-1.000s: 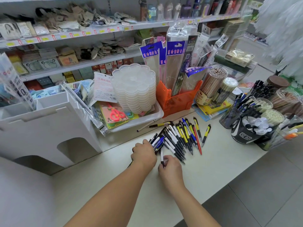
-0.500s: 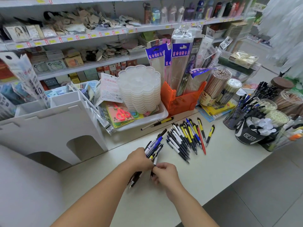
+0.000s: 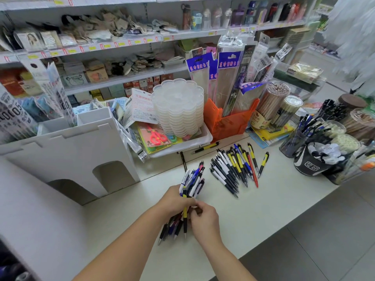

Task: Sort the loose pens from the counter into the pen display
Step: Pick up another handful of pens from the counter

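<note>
My left hand grips a bundle of pens, tips pointing down toward me and clips fanned upward. My right hand pinches a yellow-and-black pen at the lower part of that bundle. A heap of loose pens lies on the white counter to the right of my hands, black, white, yellow, blue and one red. Two stray pens lie near the white tray. Pen cups of the display stand at the counter's right end, filled with pens.
A white cardboard stand rises on the left. A white tray holds stacked clear palettes and scissors. An orange holder with packaged items stands behind the pens. Pencil tubes and a black cup crowd the right. Shelves run behind.
My left hand has lifted a bundle of pens off the heap and drawn it toward me. My right hand has followed and now works at the bundle's lower end.
</note>
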